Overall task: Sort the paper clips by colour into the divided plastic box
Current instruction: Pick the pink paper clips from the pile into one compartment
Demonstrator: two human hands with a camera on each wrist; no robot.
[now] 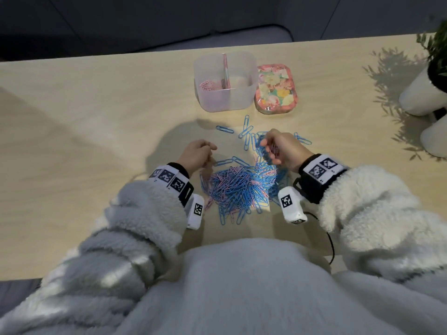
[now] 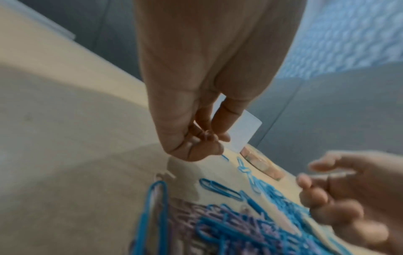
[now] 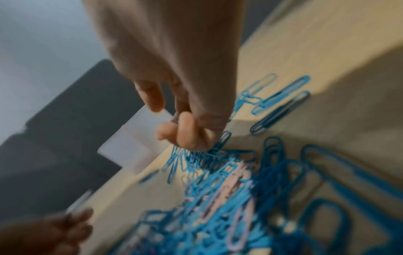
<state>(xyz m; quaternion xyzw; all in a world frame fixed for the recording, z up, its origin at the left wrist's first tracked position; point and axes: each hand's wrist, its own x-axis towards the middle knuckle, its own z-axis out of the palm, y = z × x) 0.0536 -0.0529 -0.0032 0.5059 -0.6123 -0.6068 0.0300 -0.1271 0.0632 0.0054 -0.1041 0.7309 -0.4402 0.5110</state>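
Note:
A heap of blue and pink paper clips (image 1: 238, 186) lies on the table in front of me, with loose blue clips (image 1: 246, 132) scattered beyond it. The clear divided box (image 1: 226, 102) stands farther back, and several pink clips (image 1: 207, 85) lie in its left compartment. My left hand (image 1: 210, 151) hovers at the heap's left edge, fingers curled, pinching a pale pink clip (image 2: 206, 136). My right hand (image 1: 268, 149) is over the heap's far right part, its curled fingers holding a few pink clips (image 1: 273, 151). The right wrist view is blurred.
A floral tin (image 1: 275, 89) sits against the box's right side. White plant pots (image 1: 422, 93) with green leaves stand at the table's right edge. A black cable (image 1: 331, 247) runs near my right sleeve. The table's far edge lies just behind the box.

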